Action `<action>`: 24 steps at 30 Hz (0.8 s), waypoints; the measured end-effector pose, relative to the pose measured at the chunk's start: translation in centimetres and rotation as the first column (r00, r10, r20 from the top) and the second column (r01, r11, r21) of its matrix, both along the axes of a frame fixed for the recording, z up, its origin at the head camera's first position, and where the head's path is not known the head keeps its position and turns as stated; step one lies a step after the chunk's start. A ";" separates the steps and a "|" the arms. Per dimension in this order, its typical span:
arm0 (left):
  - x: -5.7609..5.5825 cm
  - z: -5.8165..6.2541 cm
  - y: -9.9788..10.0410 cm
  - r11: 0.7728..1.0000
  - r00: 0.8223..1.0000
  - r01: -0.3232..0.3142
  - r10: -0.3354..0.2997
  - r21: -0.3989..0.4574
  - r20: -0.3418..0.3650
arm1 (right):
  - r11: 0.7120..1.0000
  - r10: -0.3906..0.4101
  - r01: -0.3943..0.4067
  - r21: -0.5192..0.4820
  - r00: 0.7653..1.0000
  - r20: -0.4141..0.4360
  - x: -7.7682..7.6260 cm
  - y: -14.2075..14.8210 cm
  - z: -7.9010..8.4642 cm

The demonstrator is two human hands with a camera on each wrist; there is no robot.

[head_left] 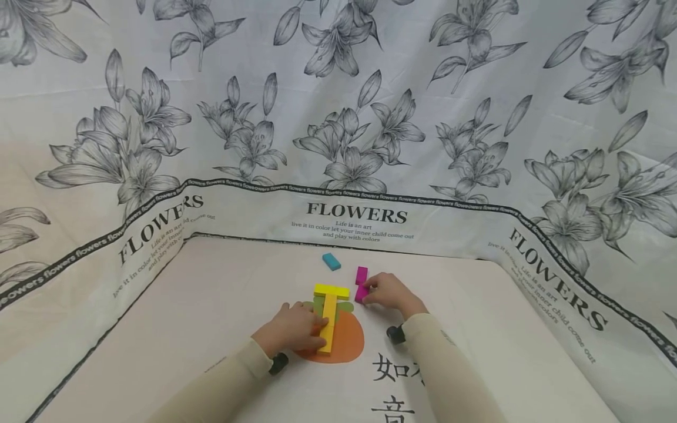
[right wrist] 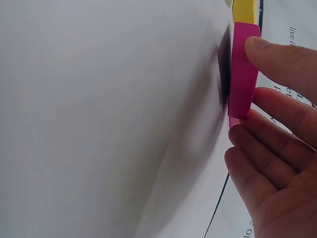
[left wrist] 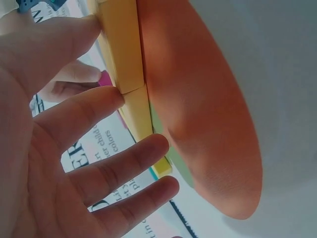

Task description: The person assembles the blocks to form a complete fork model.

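Several yellow blocks (head_left: 329,311) lie in a T shape over an orange round print (head_left: 349,336) on the tablecloth. My left hand (head_left: 296,327) is at the left side of the stem, thumb and index fingertips at the blocks. In the left wrist view its other fingers (left wrist: 143,153) are spread and nearly straight. My right hand (head_left: 392,292) pinches a magenta block (right wrist: 242,74) between thumb and fingers, right of the T. A second magenta block (head_left: 362,274) lies just beyond it, end close to the held one.
A blue block (head_left: 331,261) lies farther back on the white tablecloth (head_left: 238,282). Flower-printed cloth walls (head_left: 349,153) rise behind and on both sides. Large black printed characters (head_left: 391,369) show on the cloth near the right forearm.
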State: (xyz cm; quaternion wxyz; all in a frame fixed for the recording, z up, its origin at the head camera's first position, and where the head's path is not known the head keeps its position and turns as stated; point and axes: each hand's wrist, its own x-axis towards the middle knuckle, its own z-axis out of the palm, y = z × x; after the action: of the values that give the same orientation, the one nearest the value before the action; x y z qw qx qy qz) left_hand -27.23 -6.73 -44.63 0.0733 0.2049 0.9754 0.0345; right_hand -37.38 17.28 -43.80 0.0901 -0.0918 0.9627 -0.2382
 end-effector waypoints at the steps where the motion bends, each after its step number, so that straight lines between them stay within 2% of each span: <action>1: 0.0 0.0 0.0 1.000 1.000 -0.001 0.001 -0.001 0.001 | 1.000 -0.005 0.005 0.000 1.000 -0.004 -0.1 -0.1 0.0; 13: -0.1 0.0 -0.1 1.000 1.000 -0.003 0.003 0.005 0.000 | 0.997 -0.065 0.066 0.028 0.997 -0.039 -0.9 -0.9 -0.3; 24: -0.2 -0.3 -0.2 1.000 1.000 -0.005 0.005 0.008 0.002 | 0.991 -0.136 0.136 0.000 0.991 -0.017 -1.9 -1.0 -1.2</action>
State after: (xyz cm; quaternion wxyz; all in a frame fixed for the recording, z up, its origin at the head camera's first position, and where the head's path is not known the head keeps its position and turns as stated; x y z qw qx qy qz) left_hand -27.39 -6.92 -44.88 0.0731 0.2028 0.9757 0.0388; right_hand -39.32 16.29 -45.02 0.0656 -0.0280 0.9675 -0.2425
